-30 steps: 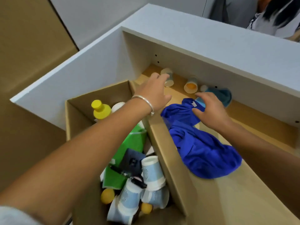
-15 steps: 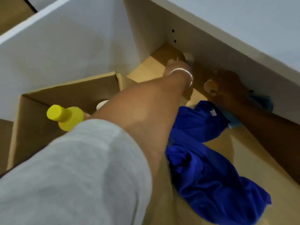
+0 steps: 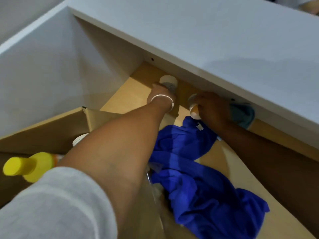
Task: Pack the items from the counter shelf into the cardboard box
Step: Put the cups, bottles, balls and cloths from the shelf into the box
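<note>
**Risks While Retrieving the Cups From the Back of the Shelf**

Your left hand [image 3: 159,94] is at the rear of the counter shelf [image 3: 138,99], with its fingers closed around a pale paper cup [image 3: 168,82] that lies against the back wall. Your right hand [image 3: 213,109] is wrapped around a second cup [image 3: 194,109], whose open mouth points toward you and shows something orange inside. Both hands are deep under the grey countertop [image 3: 224,40].

The cardboard box [image 3: 51,131] stands just left of the shelf. A yellow-capped bottle [image 3: 25,167] already sits in it. A blue cloth [image 3: 198,169] and a teal item [image 3: 241,114] are not yet packed and lie on the shelf.

Note the following hazards:

- **Crushing.** Paper cups likely deform under a firm squeeze. Hold each one lightly.
- **Spilling.** The second cup is tipped on its side. If the orange content is loose, it can roll out as you lift. Turn the mouth upward first.
- **Snagging.** The blue cloth lies directly under your right forearm. Dragging the arm back can pull it off the shelf edge.
- **Collision.** The countertop overhang is close above your knuckles. Withdraw low before you raise either hand.
- **Blocked view.** Your left forearm hides much of the box interior. Check for free space before you release anything.
</note>
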Available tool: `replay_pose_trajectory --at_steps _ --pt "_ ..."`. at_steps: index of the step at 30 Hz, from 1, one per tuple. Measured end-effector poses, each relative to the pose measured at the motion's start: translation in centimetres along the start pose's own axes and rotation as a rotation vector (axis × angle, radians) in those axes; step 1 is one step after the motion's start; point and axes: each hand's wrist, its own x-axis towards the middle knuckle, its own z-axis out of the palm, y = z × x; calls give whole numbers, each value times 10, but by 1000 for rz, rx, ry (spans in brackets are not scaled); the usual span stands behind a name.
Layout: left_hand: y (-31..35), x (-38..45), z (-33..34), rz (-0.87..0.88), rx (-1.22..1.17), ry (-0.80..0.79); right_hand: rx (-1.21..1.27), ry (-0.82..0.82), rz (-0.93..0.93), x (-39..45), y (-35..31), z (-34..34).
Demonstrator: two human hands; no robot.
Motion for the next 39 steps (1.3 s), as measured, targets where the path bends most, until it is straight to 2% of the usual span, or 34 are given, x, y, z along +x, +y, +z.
replay_pose_trajectory --at_steps 2,4,9,12,16,23,30,35,39 --pt "-4 -14 -18 16 33 -35 -7 20 -57 -16 -7 -2" --pt "-9 -34 -41 65 73 -28 62 89 -31 -34 -19 -10" --pt "-28 -105 -100 265 110 6 114 253 -94 -87 -73 -46" --pt "-53 -157 -138 385 -4 61 164 370 -128 -123 -108 -71" --pt "-101 -225 -184 468 -190 124 233 429 -144 -169 -157 -99" --pt "-193 -318 -221 515 -281 256 303 399 -219 -229 -241 -111" --pt "-261 -351 -219 442 -265 292 341 282 -261 -272 -285 -82" --pt "-266 -361 -197 464 -224 262 352 253 -193 -301 -268 -74" --pt "-232 -372 -171 594 -158 275 299 295 -108 -319 -218 -78"
